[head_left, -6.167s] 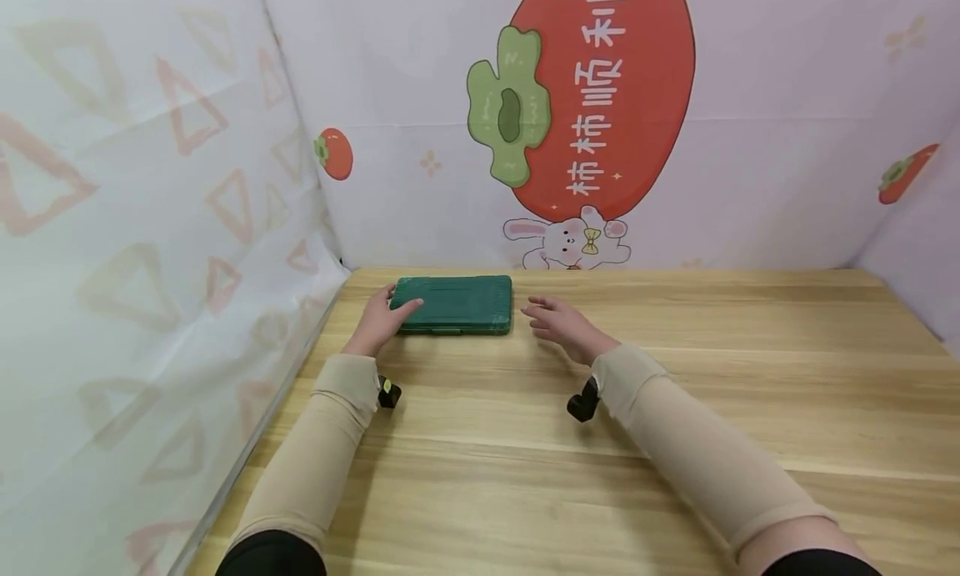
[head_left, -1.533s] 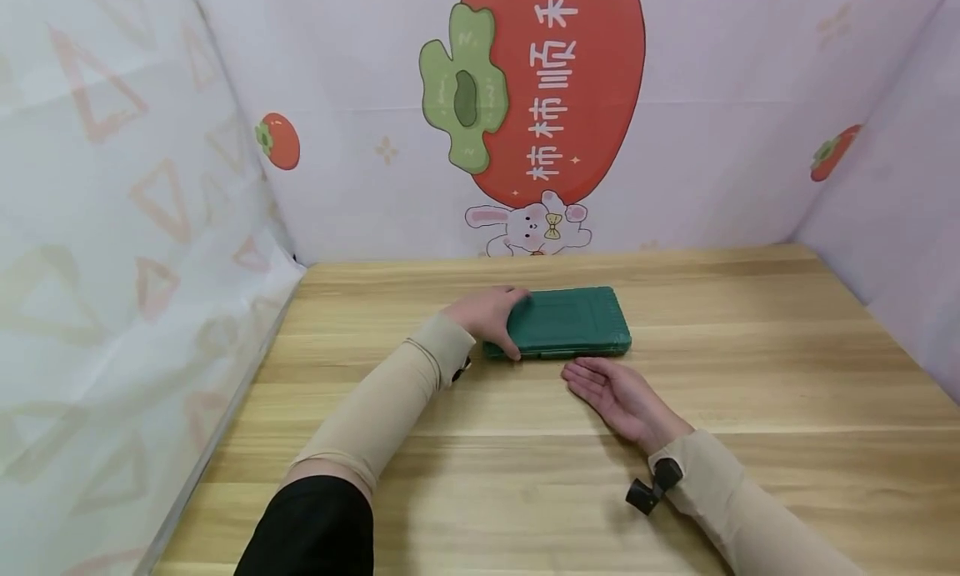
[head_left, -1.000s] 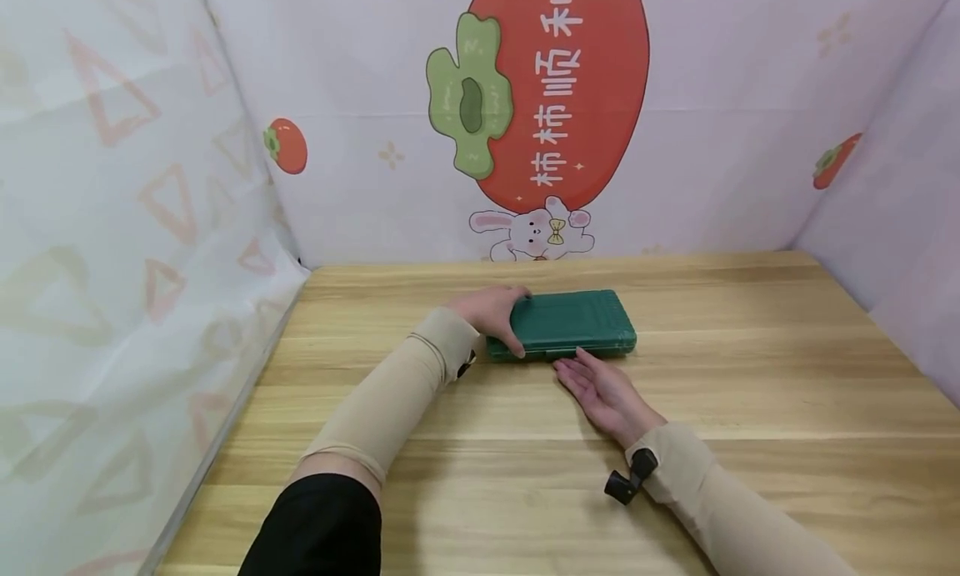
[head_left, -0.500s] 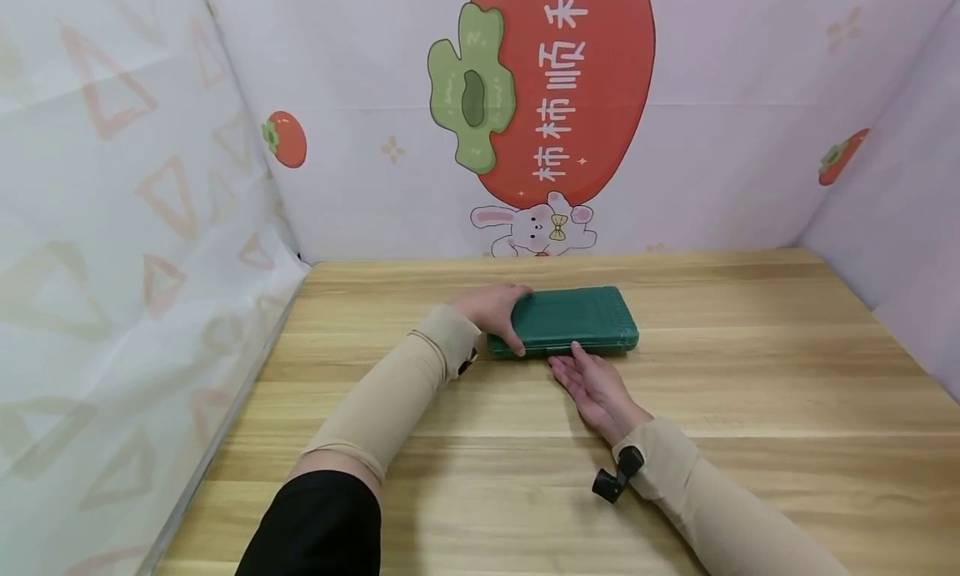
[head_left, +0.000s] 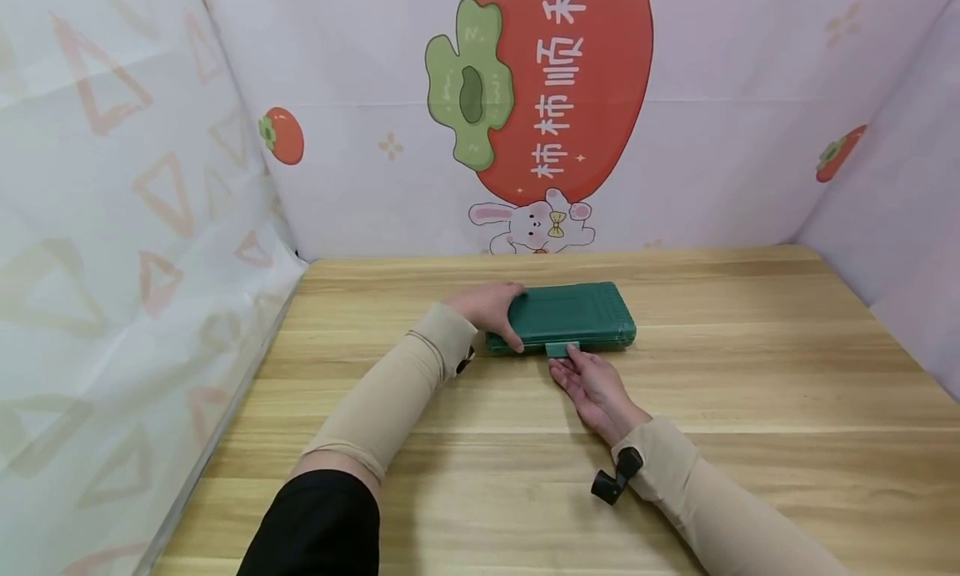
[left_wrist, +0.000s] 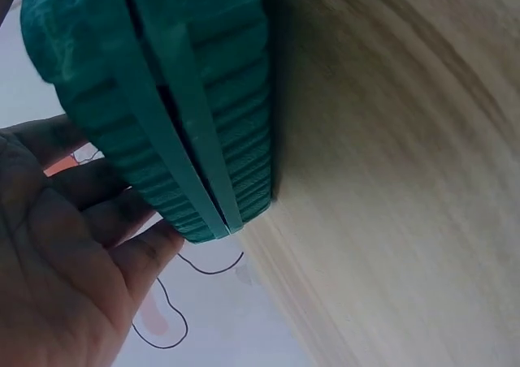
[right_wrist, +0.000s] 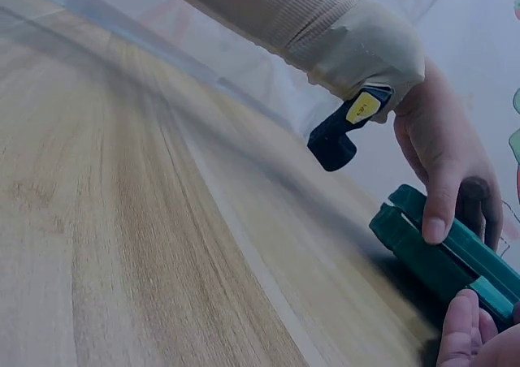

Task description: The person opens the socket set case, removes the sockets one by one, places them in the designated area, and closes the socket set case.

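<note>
A flat dark-green plastic case with a ribbed end lies on the wooden table, its lid down. My left hand grips the case's left end from above, thumb on the front edge and fingers at the back. In the left wrist view, its fingers curl along the ribbed side of the case. At the middle of the front edge a small latch sticks out toward me. My right hand, palm up, pinches this latch between thumb and fingers. Part of my right hand shows in the right wrist view.
The wooden table stretches around the case. A printed white cloth hangs behind the table, and another covers its left side. Black wrist cameras sit on the sleeves.
The case has slid right and nearer since the earliest frame, my left hand on it. My right hand has come to its front edge. The latch, flush half a second ago, now stands out.
</note>
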Demonstrator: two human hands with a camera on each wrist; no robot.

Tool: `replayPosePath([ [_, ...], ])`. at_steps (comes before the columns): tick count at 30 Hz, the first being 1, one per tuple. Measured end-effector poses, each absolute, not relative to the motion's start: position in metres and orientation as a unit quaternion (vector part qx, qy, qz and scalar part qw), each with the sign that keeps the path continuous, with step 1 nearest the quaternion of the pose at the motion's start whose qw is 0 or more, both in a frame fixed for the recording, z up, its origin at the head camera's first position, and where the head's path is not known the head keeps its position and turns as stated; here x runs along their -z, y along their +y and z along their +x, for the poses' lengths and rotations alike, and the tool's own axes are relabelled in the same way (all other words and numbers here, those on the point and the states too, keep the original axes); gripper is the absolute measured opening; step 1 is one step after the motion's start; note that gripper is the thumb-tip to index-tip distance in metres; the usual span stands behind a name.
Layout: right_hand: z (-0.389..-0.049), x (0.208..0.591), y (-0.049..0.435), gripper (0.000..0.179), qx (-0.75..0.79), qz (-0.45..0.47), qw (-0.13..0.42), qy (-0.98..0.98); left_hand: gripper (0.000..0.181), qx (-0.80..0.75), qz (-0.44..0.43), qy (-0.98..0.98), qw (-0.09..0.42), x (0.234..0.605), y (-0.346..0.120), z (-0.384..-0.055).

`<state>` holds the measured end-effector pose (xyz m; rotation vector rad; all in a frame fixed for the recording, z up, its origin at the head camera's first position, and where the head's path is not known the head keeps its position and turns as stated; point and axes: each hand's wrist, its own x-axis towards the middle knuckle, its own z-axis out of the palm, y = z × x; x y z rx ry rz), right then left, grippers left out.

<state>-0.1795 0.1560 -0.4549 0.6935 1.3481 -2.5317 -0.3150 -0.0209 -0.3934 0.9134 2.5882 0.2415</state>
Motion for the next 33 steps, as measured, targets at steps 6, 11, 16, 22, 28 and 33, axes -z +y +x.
replayPosePath([
  [6, -0.177, 0.459, 0.159, 0.017, 0.856, 0.226, 0.117, 0.450, 0.091, -0.056, 0.332, 0.924, 0.181, 0.400, -0.026, -0.302],
  [11, -0.173, 0.458, 0.162, 0.015, 0.860, 0.226, 0.116, 0.444, 0.078, -0.089, 0.342, 0.923, 0.151, 0.405, -0.038, -0.287],
  [16, -0.171, 0.450, 0.165, 0.010, 0.865, 0.200, 0.113, 0.446, 0.063, -0.166, 0.329, 0.923, 0.110, 0.410, -0.058, -0.275],
  [22, -0.170, 0.436, 0.172, 0.007, 0.866, 0.164, 0.109, 0.460, 0.041, -0.236, 0.340, 0.909, 0.055, 0.411, -0.069, -0.265],
  [28, -0.172, 0.426, 0.187, 0.008, 0.859, 0.125, 0.111, 0.484, 0.038, -0.297, 0.338, 0.893, 0.009, 0.411, -0.069, -0.265],
  [33, -0.177, 0.419, 0.215, 0.018, 0.801, 0.067, 0.100, 0.586, 0.037, -0.337, 0.326, 0.883, -0.017, 0.409, -0.069, -0.268],
])
